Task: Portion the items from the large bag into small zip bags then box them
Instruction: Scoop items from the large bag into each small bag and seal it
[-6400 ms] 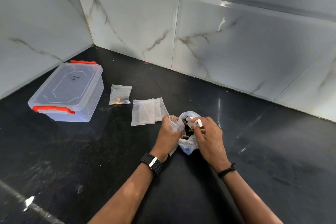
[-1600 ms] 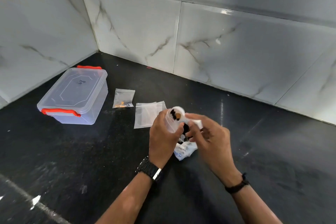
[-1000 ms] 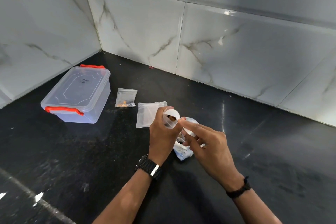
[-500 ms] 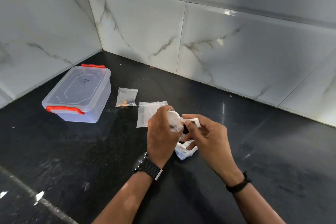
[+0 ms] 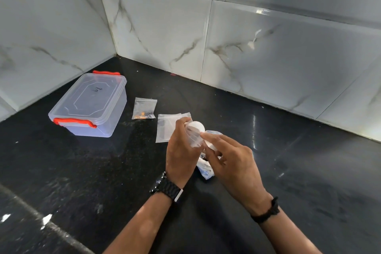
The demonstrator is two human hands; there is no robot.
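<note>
A: Start at the left. What sits there?

B: A clear lidded box with orange latches at its near and far ends, shut, on the black counter near the corner of the marbled wall tiles. There is a dark scrawl on its lid.

A: And beside it?

B: To its right lies a filled bag, flat, clear, zip edge away from the person, with a few orange and dark bits gathered along its near edge. Just right of that lie empty bags, overlapping, clear and slightly milky; the left hand covers their right edge.

A: What does the left hand do?

B: The left hand, with a black watch on its wrist, is raised above the counter, fingers curled round a small bag. That bag is clear and crinkled, its top bulged into a pale round mouth. What lies inside it I cannot tell.

A: The right hand?

B: The right hand, a black band on its wrist, has its forefinger stretched to the small bag's side, touching it; the other fingers are loosely bent and seem to hold nothing.

A: Where is the large bag?

B: The large bag sits on the counter under and between the hands, crumpled, whitish with a blue patch, mostly hidden
</note>
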